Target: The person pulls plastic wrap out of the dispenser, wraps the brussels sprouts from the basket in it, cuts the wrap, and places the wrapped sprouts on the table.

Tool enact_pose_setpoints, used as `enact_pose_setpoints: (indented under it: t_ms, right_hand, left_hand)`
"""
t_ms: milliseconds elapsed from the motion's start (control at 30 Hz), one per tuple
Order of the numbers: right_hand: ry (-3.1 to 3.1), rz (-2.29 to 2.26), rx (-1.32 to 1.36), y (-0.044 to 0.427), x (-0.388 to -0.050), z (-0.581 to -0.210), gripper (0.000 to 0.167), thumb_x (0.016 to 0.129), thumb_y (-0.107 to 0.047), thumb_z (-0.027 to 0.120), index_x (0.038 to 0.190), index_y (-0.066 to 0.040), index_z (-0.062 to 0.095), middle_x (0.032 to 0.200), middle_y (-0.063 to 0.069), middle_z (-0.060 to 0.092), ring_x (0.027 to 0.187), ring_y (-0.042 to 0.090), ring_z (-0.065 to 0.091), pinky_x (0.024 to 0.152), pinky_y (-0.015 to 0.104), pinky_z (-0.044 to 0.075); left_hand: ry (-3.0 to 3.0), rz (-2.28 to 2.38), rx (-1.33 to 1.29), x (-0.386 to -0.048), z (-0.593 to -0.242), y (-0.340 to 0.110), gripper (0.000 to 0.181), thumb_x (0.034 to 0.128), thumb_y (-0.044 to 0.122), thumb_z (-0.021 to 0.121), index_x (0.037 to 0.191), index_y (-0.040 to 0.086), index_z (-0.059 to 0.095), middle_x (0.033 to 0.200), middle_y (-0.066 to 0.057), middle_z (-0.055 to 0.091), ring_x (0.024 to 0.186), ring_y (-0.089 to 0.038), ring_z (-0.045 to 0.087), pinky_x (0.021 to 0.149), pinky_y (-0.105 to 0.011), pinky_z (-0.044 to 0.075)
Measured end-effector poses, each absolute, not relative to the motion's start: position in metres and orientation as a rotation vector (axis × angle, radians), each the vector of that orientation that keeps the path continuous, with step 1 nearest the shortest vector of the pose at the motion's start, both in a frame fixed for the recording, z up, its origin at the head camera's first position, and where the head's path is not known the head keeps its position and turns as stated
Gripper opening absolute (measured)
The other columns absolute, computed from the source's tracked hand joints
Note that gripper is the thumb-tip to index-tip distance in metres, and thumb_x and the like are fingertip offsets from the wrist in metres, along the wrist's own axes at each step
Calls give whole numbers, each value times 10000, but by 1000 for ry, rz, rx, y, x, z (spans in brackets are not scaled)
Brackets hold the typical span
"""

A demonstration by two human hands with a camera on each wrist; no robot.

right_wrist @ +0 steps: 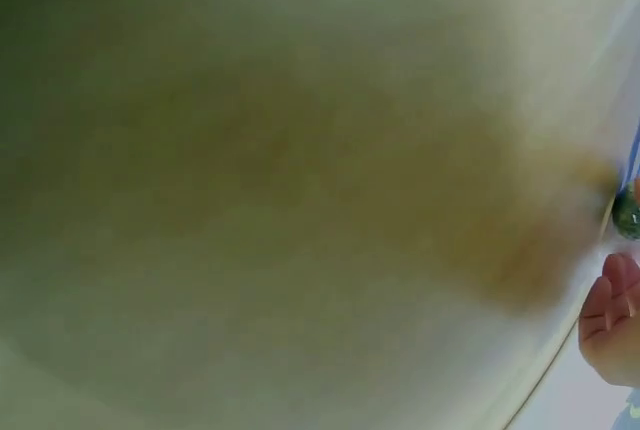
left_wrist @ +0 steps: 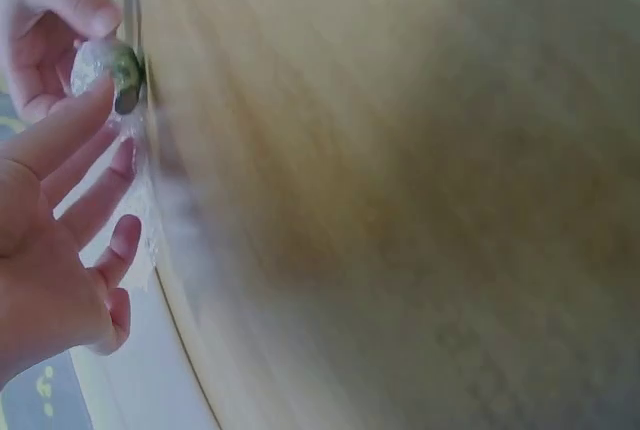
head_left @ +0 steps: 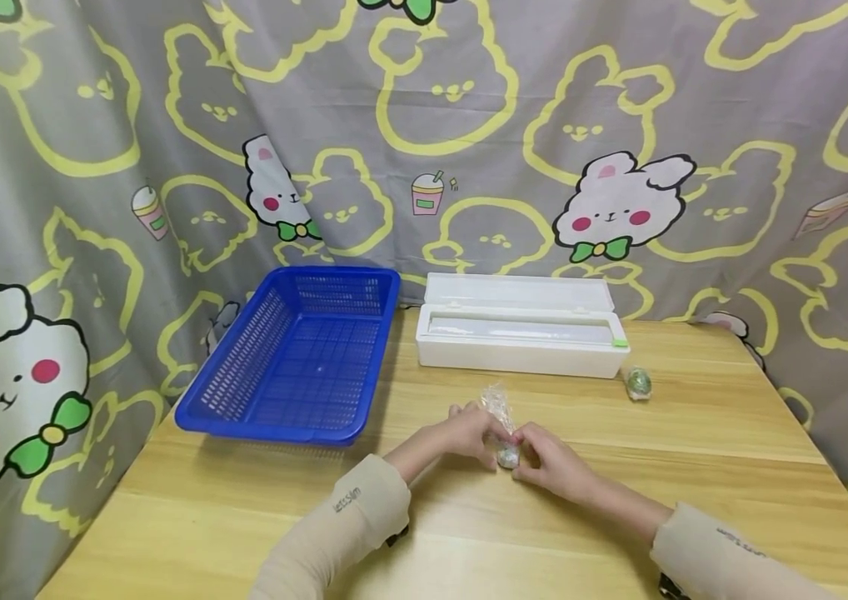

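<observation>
A small green, roundish piece in clear cling film (head_left: 508,457) lies between the two hands, low over the table. My right hand (head_left: 555,467) holds it from the right, thumb and curled fingers on its sides. My left hand (head_left: 472,433) pinches at its left side; in the left wrist view the other fingers of that left hand (left_wrist: 60,240) spread loosely. A loose, crinkled tail of film (head_left: 496,404) stands up behind the piece. In the right wrist view the green piece (right_wrist: 627,214) shows only at the right edge, above part of the right hand (right_wrist: 615,320).
A white cling film dispenser (head_left: 521,357) with its lid raised and a green tab stands behind the hands. To its right sits another green wrapped piece (head_left: 638,383). A blue plastic basket (head_left: 266,432) is at left. A patterned curtain (head_left: 461,183) hangs behind the wooden table (head_left: 694,442).
</observation>
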State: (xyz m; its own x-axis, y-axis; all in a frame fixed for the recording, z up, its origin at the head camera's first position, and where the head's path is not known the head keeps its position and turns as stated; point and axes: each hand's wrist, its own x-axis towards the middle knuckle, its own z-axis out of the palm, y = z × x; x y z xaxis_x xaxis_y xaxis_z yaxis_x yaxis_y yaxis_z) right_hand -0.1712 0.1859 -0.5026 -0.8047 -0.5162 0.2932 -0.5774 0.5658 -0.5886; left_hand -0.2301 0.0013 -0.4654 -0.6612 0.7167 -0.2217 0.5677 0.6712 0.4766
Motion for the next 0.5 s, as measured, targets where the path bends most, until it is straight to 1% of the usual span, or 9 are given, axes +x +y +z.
enact_pose_setpoints:
  t_ms: [133, 200, 333, 500]
  right_hand:
    - [-2678, 981, 970, 185, -172, -504, 327, 693, -76, 757, 951, -85, 556, 942, -30, 566, 865, 129, 551, 775, 313, 488]
    - [-2664, 957, 974, 184, -172, -504, 307, 694, -57, 751, 936, -91, 565, 925, -33, 580, 861, 138, 568, 773, 326, 495]
    - [-2680, 957, 983, 183, -174, -502, 252, 714, -53, 734, 915, -107, 590, 876, -49, 598, 775, 111, 553, 692, 274, 482]
    - [-2750, 1054, 982, 183, -174, -498, 187, 754, -81, 713, 915, -104, 621, 823, -64, 599, 653, 48, 468, 573, 202, 405]
  left_hand:
    - [2465, 532, 973, -235, -464, 0, 429, 665, 192, 789, 1074, 233, 666, 1018, 131, 627, 886, -86, 392, 739, -267, 235]
    - [2468, 531, 988, -238, -464, 0, 417, 686, 195, 778, 1085, 225, 661, 1040, 126, 629, 894, -84, 395, 748, -266, 234]
    - [2556, 441, 1102, -243, -466, -1, 355, 709, 230, 765, 1053, 238, 679, 984, 141, 629, 848, -80, 384, 734, -274, 215]
    - [2627, 353, 1160, -247, -468, -1, 321, 694, 244, 773, 1005, 276, 699, 936, 160, 622, 816, -77, 369, 717, -283, 202]
